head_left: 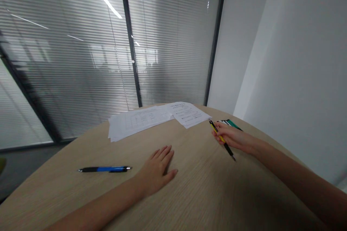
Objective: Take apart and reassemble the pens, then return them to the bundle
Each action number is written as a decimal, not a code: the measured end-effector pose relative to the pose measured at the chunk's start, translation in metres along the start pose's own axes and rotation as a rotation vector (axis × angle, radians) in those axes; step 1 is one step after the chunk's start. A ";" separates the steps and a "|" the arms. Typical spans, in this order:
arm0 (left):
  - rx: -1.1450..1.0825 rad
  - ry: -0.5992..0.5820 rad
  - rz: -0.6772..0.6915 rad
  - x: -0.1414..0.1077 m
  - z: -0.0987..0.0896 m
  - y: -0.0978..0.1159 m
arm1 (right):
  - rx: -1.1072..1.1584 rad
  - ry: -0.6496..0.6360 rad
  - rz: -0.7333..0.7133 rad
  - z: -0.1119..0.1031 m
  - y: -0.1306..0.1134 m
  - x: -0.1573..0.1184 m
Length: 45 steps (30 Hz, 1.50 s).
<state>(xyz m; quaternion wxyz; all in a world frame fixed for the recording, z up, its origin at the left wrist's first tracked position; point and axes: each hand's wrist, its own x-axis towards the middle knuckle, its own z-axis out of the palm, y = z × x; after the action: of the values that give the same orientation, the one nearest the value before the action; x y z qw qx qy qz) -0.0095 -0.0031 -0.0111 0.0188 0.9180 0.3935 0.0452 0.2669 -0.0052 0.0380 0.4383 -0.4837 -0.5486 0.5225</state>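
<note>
My right hand (230,135) grips a yellow and black pen (221,138) around its middle, above the table. The pen's pointed silver tip slants down toward me and its other end points at the papers. Behind that hand, partly hidden by it, lies a green, white and black item (233,124) whose kind I cannot make out. My left hand (158,169) rests flat on the table with fingers outstretched, holding nothing. To its left, a blue and black pen (108,169) lies sideways on the wood, apart from the hand.
Several white printed sheets (138,122) overlap at the table's far side, one printed page (188,114) at their right. The light wooden table (189,187) has a curved far edge. Beyond it stand a glass partition with blinds (173,43) and a white wall (298,61).
</note>
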 end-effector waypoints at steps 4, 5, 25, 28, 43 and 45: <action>0.007 0.001 -0.001 -0.002 0.000 -0.001 | -0.188 0.106 -0.055 -0.017 0.010 0.008; 0.008 0.002 -0.001 -0.002 0.000 -0.001 | -0.243 0.132 -0.064 -0.020 0.012 0.010; -0.005 -0.003 -0.014 -0.007 -0.004 0.001 | -1.097 0.350 -0.140 -0.023 0.057 0.028; -0.013 0.009 -0.016 -0.007 -0.003 0.001 | -1.151 0.335 -0.146 -0.016 0.059 0.028; -0.015 0.026 0.004 -0.005 -0.001 -0.001 | -1.302 0.275 0.045 -0.033 0.058 -0.033; -0.013 0.029 0.005 -0.005 0.000 -0.001 | -1.324 0.293 0.072 -0.033 0.059 -0.038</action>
<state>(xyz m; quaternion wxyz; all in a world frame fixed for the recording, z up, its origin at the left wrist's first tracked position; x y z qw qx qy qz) -0.0135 -0.0055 -0.0114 0.0191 0.9181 0.3910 0.0612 0.3093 -0.0388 -0.0181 0.1021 -0.7340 -0.6712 0.0199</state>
